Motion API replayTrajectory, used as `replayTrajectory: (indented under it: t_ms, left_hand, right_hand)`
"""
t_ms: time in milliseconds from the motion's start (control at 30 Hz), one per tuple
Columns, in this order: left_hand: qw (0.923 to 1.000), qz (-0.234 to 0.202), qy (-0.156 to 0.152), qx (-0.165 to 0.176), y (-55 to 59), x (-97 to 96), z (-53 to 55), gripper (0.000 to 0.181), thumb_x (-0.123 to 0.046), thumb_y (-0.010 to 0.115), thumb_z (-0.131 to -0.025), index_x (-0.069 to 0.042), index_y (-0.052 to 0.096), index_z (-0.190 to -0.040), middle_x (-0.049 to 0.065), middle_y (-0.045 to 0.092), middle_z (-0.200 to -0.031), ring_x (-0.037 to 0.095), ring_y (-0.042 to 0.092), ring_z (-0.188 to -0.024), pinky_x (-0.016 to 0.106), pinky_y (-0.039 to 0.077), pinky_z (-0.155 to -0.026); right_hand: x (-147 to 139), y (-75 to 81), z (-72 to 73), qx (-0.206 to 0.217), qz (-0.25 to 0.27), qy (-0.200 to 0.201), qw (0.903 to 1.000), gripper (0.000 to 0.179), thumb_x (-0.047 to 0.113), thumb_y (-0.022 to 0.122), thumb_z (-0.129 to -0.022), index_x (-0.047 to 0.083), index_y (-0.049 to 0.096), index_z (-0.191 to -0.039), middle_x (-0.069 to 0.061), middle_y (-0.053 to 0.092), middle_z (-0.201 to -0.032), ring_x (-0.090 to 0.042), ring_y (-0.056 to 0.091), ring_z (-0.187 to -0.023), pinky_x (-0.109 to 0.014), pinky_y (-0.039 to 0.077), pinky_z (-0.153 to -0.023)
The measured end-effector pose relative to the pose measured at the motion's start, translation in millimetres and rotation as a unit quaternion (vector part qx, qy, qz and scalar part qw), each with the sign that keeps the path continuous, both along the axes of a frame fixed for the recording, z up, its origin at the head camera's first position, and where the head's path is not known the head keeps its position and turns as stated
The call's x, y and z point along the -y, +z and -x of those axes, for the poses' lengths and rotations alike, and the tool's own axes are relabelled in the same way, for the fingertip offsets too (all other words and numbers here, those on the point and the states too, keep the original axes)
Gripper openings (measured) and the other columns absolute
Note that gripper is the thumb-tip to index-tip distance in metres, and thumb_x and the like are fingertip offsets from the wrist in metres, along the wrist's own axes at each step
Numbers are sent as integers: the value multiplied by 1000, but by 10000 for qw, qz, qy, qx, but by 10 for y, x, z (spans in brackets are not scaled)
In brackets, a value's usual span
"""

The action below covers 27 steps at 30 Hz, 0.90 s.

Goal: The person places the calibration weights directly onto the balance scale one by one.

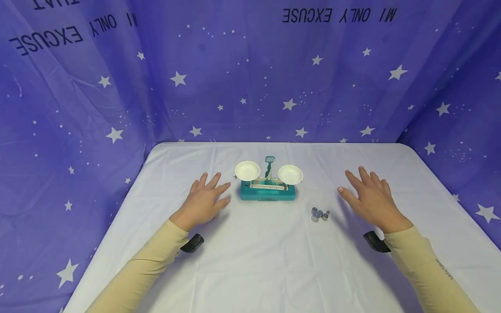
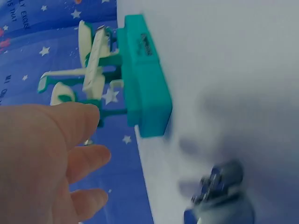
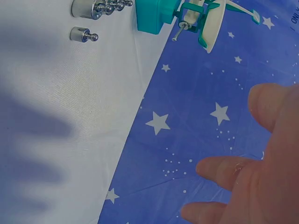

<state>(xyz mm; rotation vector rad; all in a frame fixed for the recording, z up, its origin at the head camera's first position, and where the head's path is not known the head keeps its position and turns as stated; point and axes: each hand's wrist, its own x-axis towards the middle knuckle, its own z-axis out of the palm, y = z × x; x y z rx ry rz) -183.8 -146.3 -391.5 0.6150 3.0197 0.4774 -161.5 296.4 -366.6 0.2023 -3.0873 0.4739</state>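
A toy balance scale (image 1: 268, 191) with a green base and two white pans stands upright near the table's middle. Left of it my left hand (image 1: 203, 202) is held over the table with fingers spread, holding nothing. On the other side my right hand (image 1: 369, 198) hovers, fingers straight and apart, likewise holding nothing. Several small silver weights (image 1: 320, 214) with knobbed tops stand between the scale and my right hand. In the right wrist view one weight (image 3: 80, 34) stands apart from the others. Below my left hand, the left wrist view shows blurred grey metallic pieces (image 2: 219, 198), mostly hidden from the head view.
A white cloth (image 1: 250, 261) covers the table. Purple-blue curtains (image 1: 250, 87) with white stars and lettering rise behind it and along both sides. Dark devices (image 1: 192, 243) are worn at both wrists, below the beige sleeves.
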Motion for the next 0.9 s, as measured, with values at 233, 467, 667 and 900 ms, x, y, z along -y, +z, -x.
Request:
replayTrajectory:
  t_ms: [233, 467, 667, 900]
  left_hand:
    - [9986, -9, -523, -51, -101, -176, 65, 45, -26, 62, -100, -13, 60, -143, 25, 36, -161, 61, 32, -144, 76, 30, -112]
    - [9945, -121, -985, -335, -165, -341, 157, 43, -10, 65, -94, -12, 65, -137, 29, 43, -156, 53, 48, -136, 68, 42, -108]
    - [9907, -464, -1207, -426, -266, -446, 224, 45, 0, 66, -90, -6, 67, -134, 36, 45, -150, 46, 57, -130, 56, 49, -107]
    - [9903, -799, -1095, -303, -328, -522, 238, 43, 1, 62, -94, -7, 66, -135, 31, 51, -144, 42, 61, -125, 54, 54, -100]
  right_hand:
    - [-8, -33, -11, -39, -17, 3, 10000, 74, 55, 39, -104, 3, 36, -157, -40, 18, -161, -70, 15, -143, -82, 8, -112]
    - [-19, -48, -40, 83, -1, -11, 10000, 74, 56, 39, -105, 4, 35, -158, -40, 18, -161, -69, 15, -143, -82, 8, -112]
    - [-54, -66, -64, 83, -40, -33, 10000, 74, 55, 39, -105, 4, 36, -157, -40, 20, -161, -70, 17, -142, -82, 9, -111]
    - [-95, -87, -82, 64, -111, -34, 9999, 73, 55, 39, -105, 3, 37, -157, -40, 22, -160, -70, 20, -141, -82, 12, -111]
